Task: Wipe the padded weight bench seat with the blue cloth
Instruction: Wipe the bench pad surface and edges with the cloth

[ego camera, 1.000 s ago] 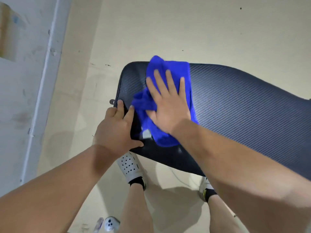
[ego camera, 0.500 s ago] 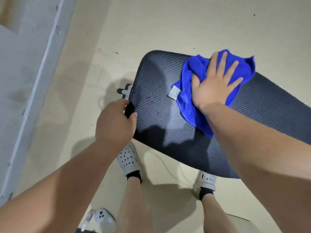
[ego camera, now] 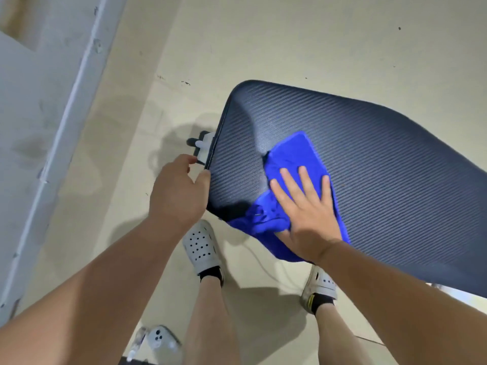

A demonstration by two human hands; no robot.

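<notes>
I see bare ribbed padding on the bench seat (ego camera: 369, 159) right of and beyond the blue cloth (ego camera: 292, 164), free for sweeping. My left hand (ego camera: 179, 191) blocks its near left edge.

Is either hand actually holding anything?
The left hand grips the bench seat by its end edge. The right hand only presses flat on the blue cloth.

bare forearms and legs, white perforated clogs (ego camera: 201, 246), short black socks (ego camera: 212, 273)
</notes>
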